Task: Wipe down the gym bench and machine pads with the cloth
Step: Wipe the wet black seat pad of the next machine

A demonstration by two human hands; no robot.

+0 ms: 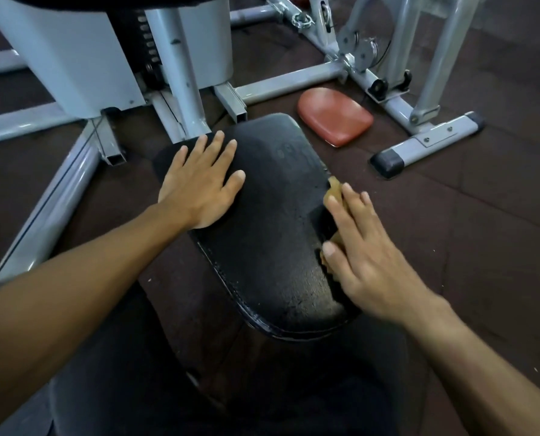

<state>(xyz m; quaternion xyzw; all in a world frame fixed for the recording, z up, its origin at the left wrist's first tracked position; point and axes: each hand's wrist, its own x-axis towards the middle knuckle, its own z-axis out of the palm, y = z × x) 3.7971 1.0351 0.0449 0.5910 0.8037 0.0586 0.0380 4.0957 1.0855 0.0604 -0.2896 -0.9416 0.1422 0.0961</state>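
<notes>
The right hand (366, 256) lies flat with straight fingers on a tan cloth (334, 191), pressing it against the right edge of the black seat pad (262, 234). Only small parts of the cloth show, past the fingertips and under the thumb; the rest is hidden beneath the palm. The left hand (199, 187) rests open, fingers spread, on the far left corner of the same pad, apparently steadying it; it holds nothing.

Progress, as a judgement: the pad surface shows a faint sheen near its far end, which may mark wiped areas, but this cannot be confirmed. The right edge is the section in hand. The near edge and the area under the left hand probably remain.

Beyond the pad, a red cushion (334, 116) lies loose on the dark floor (482, 215), beside the grey machine frame (174, 67). It shows no sign of wiping. A further dark pad at the top edge of the view is mostly cut off.
</notes>
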